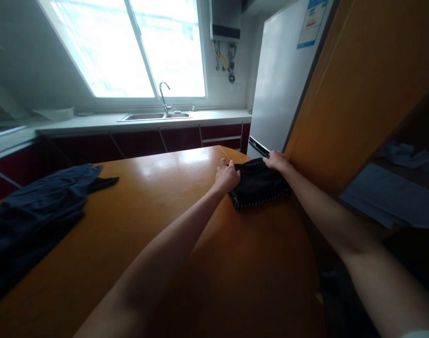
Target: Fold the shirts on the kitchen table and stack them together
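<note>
A folded black cloth (258, 180) with a light, dotted trim along its near and left edges lies at the right end of the wooden table. My left hand (227, 176) is at its left edge, fingers curled and seemingly gripping the fabric there. At the far right corner, my right hand (277, 161) has its fingers closed on the cloth; the fingertips are partly hidden. The kind of garment cannot be made out from the folds.
Dark blue clothing (45, 202) is spread on the left of the wooden table (158, 188). A fridge (281, 70) and an orange wooden panel (344, 80) stand close on the right. Folded light-blue cloth (394, 195) lies beyond my right arm. Behind are a counter and sink (144, 116).
</note>
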Action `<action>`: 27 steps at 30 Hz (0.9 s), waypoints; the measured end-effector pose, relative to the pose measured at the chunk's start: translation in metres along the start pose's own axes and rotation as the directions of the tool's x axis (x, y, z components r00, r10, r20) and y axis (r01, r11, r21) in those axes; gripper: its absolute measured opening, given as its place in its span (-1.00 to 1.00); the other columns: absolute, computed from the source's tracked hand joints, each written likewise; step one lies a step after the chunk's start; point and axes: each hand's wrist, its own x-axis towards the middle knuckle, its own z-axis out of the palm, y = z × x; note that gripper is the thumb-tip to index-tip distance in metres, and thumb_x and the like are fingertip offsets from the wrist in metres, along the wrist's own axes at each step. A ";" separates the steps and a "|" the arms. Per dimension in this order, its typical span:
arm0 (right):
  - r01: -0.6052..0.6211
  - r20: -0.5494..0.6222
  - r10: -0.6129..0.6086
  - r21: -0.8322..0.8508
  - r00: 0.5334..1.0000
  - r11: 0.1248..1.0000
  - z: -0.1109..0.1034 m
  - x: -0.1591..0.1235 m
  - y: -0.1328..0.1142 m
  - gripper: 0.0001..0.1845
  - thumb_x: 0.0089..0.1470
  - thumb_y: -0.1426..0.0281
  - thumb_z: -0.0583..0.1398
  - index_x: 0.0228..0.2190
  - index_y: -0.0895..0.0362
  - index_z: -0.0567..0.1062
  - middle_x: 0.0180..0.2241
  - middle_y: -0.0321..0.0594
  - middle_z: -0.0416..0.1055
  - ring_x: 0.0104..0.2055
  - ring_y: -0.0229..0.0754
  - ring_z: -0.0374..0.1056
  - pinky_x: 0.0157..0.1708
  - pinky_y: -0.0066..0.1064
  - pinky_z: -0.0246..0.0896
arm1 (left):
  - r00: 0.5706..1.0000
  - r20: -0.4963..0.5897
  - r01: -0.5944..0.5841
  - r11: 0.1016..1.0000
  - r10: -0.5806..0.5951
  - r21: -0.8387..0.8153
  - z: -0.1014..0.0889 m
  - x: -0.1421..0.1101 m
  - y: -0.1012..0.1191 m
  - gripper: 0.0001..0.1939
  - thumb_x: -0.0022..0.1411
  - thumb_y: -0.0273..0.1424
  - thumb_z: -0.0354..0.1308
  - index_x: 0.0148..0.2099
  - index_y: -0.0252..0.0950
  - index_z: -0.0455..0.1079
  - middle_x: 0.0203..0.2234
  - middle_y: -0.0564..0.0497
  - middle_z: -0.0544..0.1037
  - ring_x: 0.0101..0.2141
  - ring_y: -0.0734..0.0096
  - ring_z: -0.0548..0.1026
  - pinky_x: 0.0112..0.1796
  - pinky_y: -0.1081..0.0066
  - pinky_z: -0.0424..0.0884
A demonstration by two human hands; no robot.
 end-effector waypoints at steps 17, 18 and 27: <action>0.213 0.162 -0.170 -0.307 0.972 0.927 0.040 0.001 0.025 -0.30 0.38 0.03 -0.15 0.36 0.13 0.16 0.43 -0.04 -0.07 0.46 0.03 -0.15 0.37 -0.07 -0.22 | 0.985 0.068 0.113 0.894 -0.158 0.434 0.035 0.002 0.013 -0.22 0.39 0.02 -0.22 0.47 -0.32 -0.02 0.45 -0.18 -0.08 0.43 0.01 -0.20 0.32 -0.18 -0.27; 0.214 0.161 -0.170 -0.313 0.972 0.925 0.037 -0.001 0.024 -0.30 0.38 0.03 -0.15 0.36 0.13 0.15 0.43 -0.03 -0.08 0.46 0.03 -0.17 0.37 -0.05 -0.21 | 0.990 0.074 0.076 0.897 -0.120 0.435 0.033 -0.002 0.018 -0.22 0.39 0.02 -0.21 0.47 -0.33 -0.01 0.44 -0.19 -0.06 0.43 -0.01 -0.20 0.31 -0.21 -0.29; 0.160 0.004 -0.168 -0.314 0.986 0.936 0.005 -0.053 0.012 -0.36 0.38 0.13 -0.09 0.31 0.23 0.23 0.37 0.12 0.09 0.39 0.12 0.03 0.30 -0.04 -0.04 | 0.989 0.141 -0.091 0.949 0.049 0.303 0.023 -0.058 0.019 -0.37 0.47 -0.01 -0.26 0.44 -0.14 0.06 0.45 -0.08 -0.06 0.43 0.07 -0.21 0.30 -0.23 -0.22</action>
